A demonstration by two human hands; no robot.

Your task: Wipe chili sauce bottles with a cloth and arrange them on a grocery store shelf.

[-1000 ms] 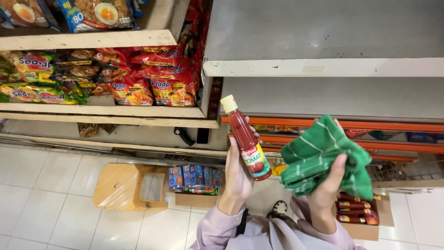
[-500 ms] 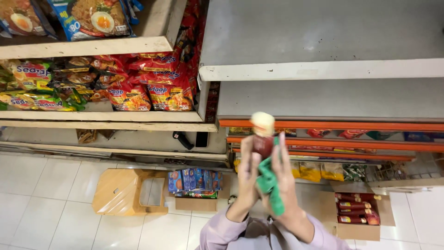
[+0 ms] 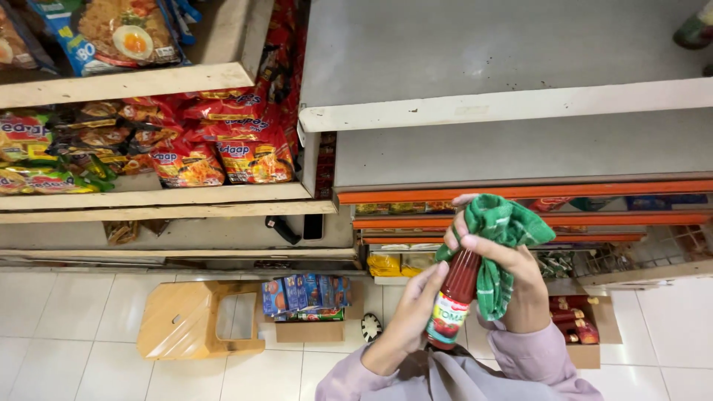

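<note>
A red sauce bottle (image 3: 451, 301) stands upright in front of me, held low by my left hand (image 3: 411, 319), which wraps its labelled lower part. My right hand (image 3: 512, 278) grips a green checked cloth (image 3: 499, 249) and presses it over the bottle's top and neck, so the cap is hidden under the cloth. Both hands are in pale lilac sleeves. They hover below the grey shelves, in front of the orange-edged lower shelf (image 3: 520, 193).
Grey metal shelves (image 3: 505, 111) are ahead and above. Wooden shelves (image 3: 148, 197) at left carry noodle packets. On the tiled floor stand a wooden stool (image 3: 186, 323), a carton of blue packets (image 3: 304, 308) and a carton of red bottles (image 3: 583, 327) at right.
The cloth, held apart from the bottle a second ago, has been brought onto it and now covers the cap. The bottle has turned more upright and sits lower.
</note>
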